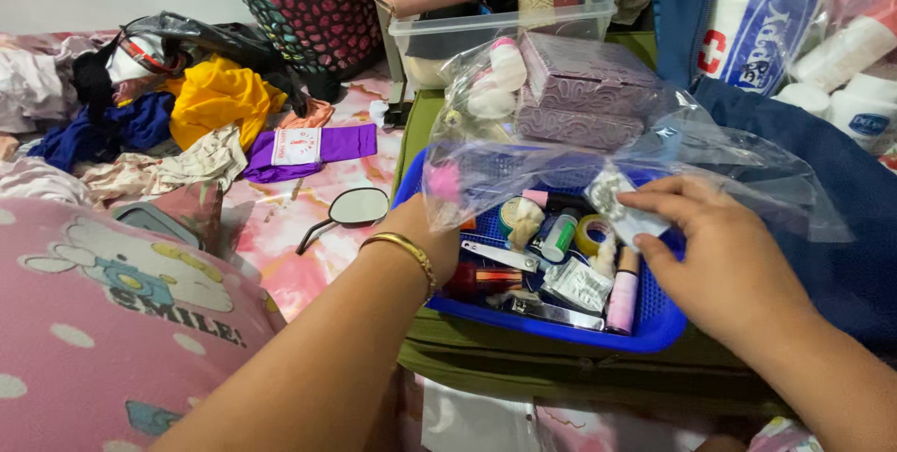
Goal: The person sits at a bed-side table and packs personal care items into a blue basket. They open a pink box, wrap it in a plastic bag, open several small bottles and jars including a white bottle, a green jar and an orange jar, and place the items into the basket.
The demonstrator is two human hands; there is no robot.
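Our right fingers (pixel 654 202) pinch a blister pack (pixel 624 209) above the blue basket (pixel 654 326); our left hand (pixel 425 228) grips the plastic bag (pixel 561 167) over it.

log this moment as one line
left hand: holds clear plastic bag | right hand: holds blister strip | below: blue basket

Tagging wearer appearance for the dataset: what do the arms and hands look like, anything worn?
Both forearms are bare, no sleeves in view. The left hand has a thin gold bangle at the wrist. The right hand shows no ring, watch or glove. Fingers bare.
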